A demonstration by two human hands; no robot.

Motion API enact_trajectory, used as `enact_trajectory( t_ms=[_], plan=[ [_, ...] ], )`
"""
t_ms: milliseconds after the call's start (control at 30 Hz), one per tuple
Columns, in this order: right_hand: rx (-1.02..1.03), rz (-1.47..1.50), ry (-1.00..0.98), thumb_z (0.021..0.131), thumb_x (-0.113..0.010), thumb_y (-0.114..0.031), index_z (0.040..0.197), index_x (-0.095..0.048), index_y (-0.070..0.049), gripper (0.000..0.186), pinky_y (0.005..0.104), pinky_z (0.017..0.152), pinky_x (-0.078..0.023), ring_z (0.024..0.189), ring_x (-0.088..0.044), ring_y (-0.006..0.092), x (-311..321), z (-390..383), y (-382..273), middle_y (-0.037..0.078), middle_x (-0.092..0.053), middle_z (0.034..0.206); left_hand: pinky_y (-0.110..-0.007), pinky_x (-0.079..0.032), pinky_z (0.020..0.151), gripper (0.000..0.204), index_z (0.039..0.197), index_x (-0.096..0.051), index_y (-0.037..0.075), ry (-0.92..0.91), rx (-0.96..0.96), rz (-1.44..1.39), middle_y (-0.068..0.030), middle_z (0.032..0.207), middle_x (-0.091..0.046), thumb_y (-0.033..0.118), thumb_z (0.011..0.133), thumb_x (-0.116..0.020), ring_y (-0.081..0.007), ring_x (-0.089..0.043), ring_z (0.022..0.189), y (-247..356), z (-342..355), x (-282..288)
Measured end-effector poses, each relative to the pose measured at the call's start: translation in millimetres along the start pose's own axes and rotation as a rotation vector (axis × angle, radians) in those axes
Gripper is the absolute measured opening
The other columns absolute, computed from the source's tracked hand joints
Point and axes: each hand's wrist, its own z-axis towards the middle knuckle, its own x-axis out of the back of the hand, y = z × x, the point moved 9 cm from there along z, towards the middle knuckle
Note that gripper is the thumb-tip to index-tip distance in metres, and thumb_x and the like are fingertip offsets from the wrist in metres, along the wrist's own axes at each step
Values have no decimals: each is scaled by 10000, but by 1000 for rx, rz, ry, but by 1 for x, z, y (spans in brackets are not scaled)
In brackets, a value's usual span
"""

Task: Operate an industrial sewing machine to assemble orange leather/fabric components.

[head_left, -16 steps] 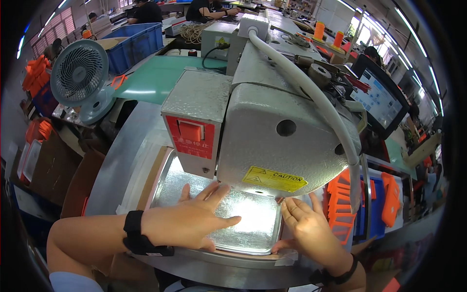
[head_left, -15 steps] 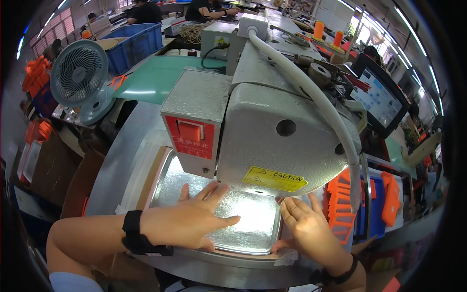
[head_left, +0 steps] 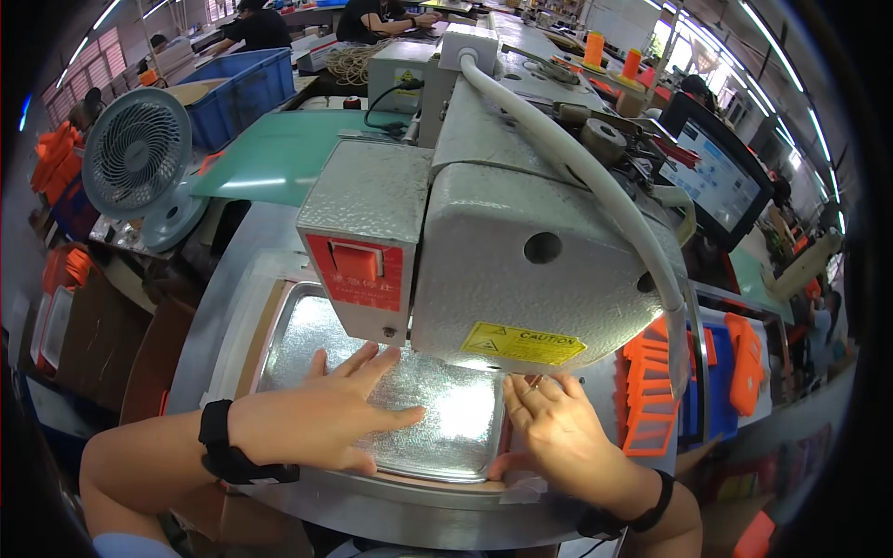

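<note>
A shiny silver rectangular panel (head_left: 442,448) with rounded corners and a raised rim lies flat under a grey industrial sewing machine's head (head_left: 530,223). My left hand (head_left: 321,418) rests on its left half, palm down, fingers spread, holding nothing. At the panel's right edge is my right hand (head_left: 563,428), its fingers stretched forward beside the machine and its thumb apart near the lower right corner. It presses along this border without visibly gripping anything. A brown strip (head_left: 264,339) runs along the panel's left side. The machine's head hides the panel's far right part.
A box with a red switch (head_left: 358,263) overhangs the panel. Orange mesh-like pieces (head_left: 648,395) lie right of my right hand, near a blue tray (head_left: 721,372). A fan (head_left: 138,144) stands at left, a touchscreen (head_left: 716,177) at right. Other people sit at the back.
The silver panel has slid a little to the left under the machine, and both my hands have moved left with it. The whole view has also shifted slightly.
</note>
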Motion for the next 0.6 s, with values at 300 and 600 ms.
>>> enact_trajectory(
  t_ms=[300,600],
  plan=[
    [0,97,-7,651,-766,-580,1104,-624,112,839,401,811,-494,843,-637,314,-3,13,15,161,-674,939,-748,-290,1038,767,1458,-487,299,72,-66,-5,-291,1499,-310,383,764,-801,-474,-307,1405,-13,8,10],
    [-15,226,19,653,-809,-531,1018,-642,34,694,442,792,-495,927,-620,326,-1,25,32,178,-629,944,-406,-407,1071,728,1453,-496,153,16,-57,-82,-185,1388,-551,347,808,-769,-362,-541,1248,-27,24,20]
  ],
)
